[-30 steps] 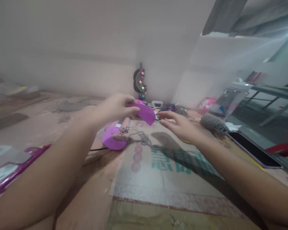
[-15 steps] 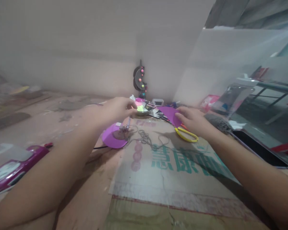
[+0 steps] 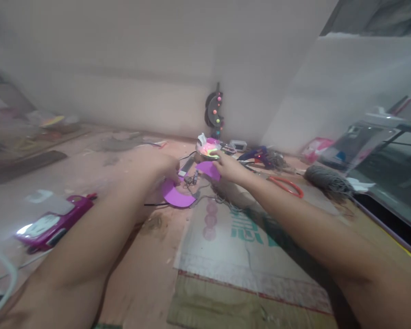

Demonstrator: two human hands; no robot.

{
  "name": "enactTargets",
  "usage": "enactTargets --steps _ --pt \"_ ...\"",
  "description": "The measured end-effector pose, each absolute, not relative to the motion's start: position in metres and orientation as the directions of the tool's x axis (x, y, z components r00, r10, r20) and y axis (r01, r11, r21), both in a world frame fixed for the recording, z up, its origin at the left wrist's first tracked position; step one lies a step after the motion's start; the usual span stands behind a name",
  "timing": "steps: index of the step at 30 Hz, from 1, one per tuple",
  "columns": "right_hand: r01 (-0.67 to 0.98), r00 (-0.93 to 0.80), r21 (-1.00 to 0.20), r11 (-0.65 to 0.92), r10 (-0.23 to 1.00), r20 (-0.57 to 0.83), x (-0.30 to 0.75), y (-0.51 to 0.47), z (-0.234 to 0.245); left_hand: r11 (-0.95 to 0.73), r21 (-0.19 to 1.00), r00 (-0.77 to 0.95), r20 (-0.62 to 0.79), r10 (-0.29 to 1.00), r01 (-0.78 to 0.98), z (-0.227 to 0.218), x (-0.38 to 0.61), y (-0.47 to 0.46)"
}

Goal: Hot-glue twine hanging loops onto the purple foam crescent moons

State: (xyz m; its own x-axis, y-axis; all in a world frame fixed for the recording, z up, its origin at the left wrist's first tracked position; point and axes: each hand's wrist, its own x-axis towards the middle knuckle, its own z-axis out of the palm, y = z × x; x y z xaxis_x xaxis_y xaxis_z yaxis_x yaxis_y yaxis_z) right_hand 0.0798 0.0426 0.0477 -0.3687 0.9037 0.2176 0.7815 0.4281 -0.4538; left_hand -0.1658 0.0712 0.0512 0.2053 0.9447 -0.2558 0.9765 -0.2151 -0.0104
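Head view: your right hand (image 3: 230,167) pinches a purple piece (image 3: 207,169); your left hand (image 3: 167,165) is the nearer to the purple crescent (image 3: 178,198) on the table (image 3: 142,278), which lies just on your side of those fingers, its long axis running left to right; I cannot tell whether they grip its left end

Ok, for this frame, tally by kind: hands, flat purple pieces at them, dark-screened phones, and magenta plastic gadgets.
Hands: 2 (left hand, right hand)
Flat purple pieces: 2 (crescent by the left, curved piece in the right)
Dark-screened phone: 1
Magenta plastic gadget: 1
Total: 6
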Motion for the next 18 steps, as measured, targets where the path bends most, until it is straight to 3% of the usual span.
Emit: enactTargets --steps 5,9,16,18 --pt "0.733 -0.429 -0.445 0.515 0.857 0.286 0.070 0.039 0.041 -0.047 -0.051 0.025 -0.364 0.931 0.998 0.064 -0.146 0.052" --pt "0.703 -0.528 -0.270 0.658 0.737 0.421 0.087 0.012 0.035 -0.020 -0.008 0.016 -0.341 0.940 1.000 0.066 -0.134 0.045" --pt "0.546 -0.767 -0.078 0.834 0.535 0.354 0.068 -0.032 0.029 -0.135 -0.096 0.091 -0.361 0.928 0.986 0.052 -0.134 0.058" --pt "0.504 -0.810 -0.011 0.864 0.477 0.341 0.055 -0.035 0.023 -0.144 -0.058 0.116 -0.342 0.933 0.988 0.050 -0.138 0.061"
